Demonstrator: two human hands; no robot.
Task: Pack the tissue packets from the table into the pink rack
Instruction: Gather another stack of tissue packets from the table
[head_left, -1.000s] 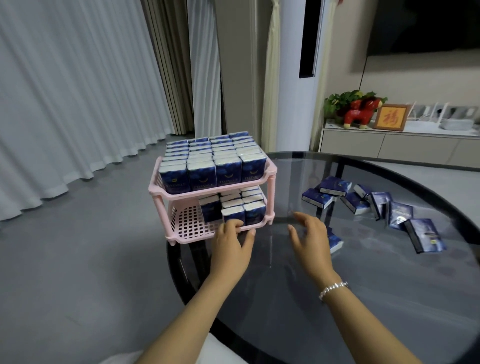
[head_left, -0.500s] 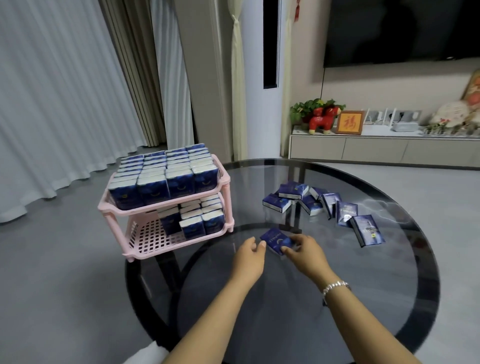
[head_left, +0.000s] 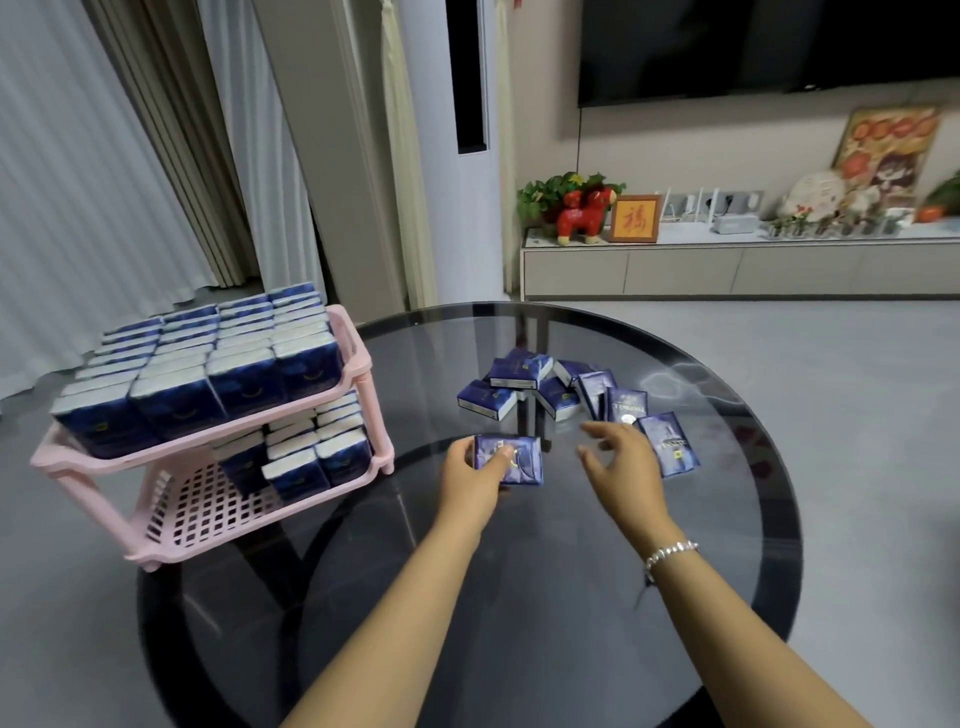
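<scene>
Since half a second ago, the left hand (head_left: 474, 480) is gripping a tissue packet (head_left: 511, 458) alone, just above the glass table (head_left: 519, 649), while the right hand (head_left: 621, 465) is hovering spread and empty near the loose packets (head_left: 550, 387), seemingly apart. Leftward, the pink rack (head_left: 208, 499) is sitting, its lower shelf partly filled.

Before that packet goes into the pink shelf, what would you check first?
1. Packet secure in the left hand: ok, fingers wrap its left end.
2. Right hand free: ok, open, holding nothing.
3. Space on the lower shelf: ok, its left part is bare.
4. Space on the top shelf: not ok, packed full.
5. Loose packets left on the table: ok, a pile remains.
6. Rack steadiness: cannot tell.
</scene>
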